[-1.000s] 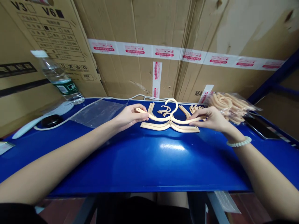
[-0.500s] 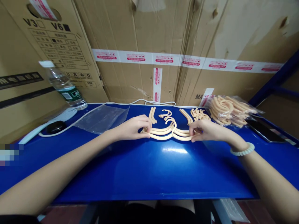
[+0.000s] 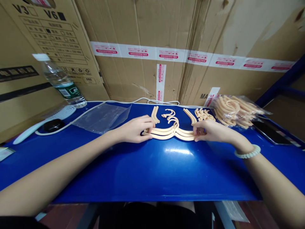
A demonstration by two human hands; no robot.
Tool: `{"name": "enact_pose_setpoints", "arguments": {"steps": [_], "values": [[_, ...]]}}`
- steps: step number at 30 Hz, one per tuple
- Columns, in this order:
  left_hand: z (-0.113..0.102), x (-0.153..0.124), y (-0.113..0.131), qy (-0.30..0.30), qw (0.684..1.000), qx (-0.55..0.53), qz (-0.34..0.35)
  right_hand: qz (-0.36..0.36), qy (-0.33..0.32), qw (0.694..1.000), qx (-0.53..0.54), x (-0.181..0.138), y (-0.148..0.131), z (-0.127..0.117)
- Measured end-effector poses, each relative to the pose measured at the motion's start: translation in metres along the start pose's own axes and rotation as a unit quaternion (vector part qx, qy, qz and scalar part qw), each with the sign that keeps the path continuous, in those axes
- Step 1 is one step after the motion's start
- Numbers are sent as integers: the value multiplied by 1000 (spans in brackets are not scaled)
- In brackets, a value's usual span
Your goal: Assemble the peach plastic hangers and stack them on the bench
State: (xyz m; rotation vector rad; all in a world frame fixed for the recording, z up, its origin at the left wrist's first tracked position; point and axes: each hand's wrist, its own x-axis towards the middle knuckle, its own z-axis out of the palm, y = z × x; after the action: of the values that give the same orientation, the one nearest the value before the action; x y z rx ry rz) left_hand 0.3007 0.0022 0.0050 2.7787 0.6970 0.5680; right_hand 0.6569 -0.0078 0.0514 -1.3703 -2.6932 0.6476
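Several beige plastic clothes hangers [image 3: 164,133] lie side by side on the blue table, their curved arms stretching left and right and their hooks [image 3: 174,121] at the middle pointing away from me. My left hand [image 3: 139,128] has its thumb and fingers closed around the left ends of the arms. On the other side, my right hand [image 3: 207,131] pinches the right ends. The fingers hide both tips. Loose straight arm pieces [image 3: 155,115] lie behind my left hand, more arm pieces [image 3: 190,116] behind the right, and loose hooks [image 3: 169,112] between them.
A pile of small hook pieces [image 3: 202,114] and a clear bag of beige parts [image 3: 234,109] sit at the back right, beside a black phone [image 3: 271,132]. At left are a water bottle [image 3: 63,84], a light blue brush [image 3: 47,122], a white cable and an empty plastic bag [image 3: 100,117]. Cardboard boxes [image 3: 143,76] stand behind.
The camera view has tilted and shifted slightly. Both hands keep their hold on the hanger ends, and the hangers appear drawn a little closer together.
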Motion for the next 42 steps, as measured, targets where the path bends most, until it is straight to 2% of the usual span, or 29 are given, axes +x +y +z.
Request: {"name": "enact_pose_setpoints", "arguments": {"steps": [9,14,17,23,32,36,42], "values": [[9,0,3,16,999,15,-26,27,-19,999,-18,-2,-1,-1],[21,2,11,48,998,33,10,63,-27,996,-53,-6,1,-7],[27,3,15,47,997,42,33,83,-35,993,-74,-6,1,-7],[29,1,12,47,997,53,43,74,-44,993,-80,-2,2,-3],[27,1,3,68,995,74,16,56,15,996,-72,7,12,6],[29,0,3,63,996,58,15,54,6,997,-54,7,15,7],[23,-2,-1,86,995,12,-39,55,3,998,-39,2,17,2]]}}
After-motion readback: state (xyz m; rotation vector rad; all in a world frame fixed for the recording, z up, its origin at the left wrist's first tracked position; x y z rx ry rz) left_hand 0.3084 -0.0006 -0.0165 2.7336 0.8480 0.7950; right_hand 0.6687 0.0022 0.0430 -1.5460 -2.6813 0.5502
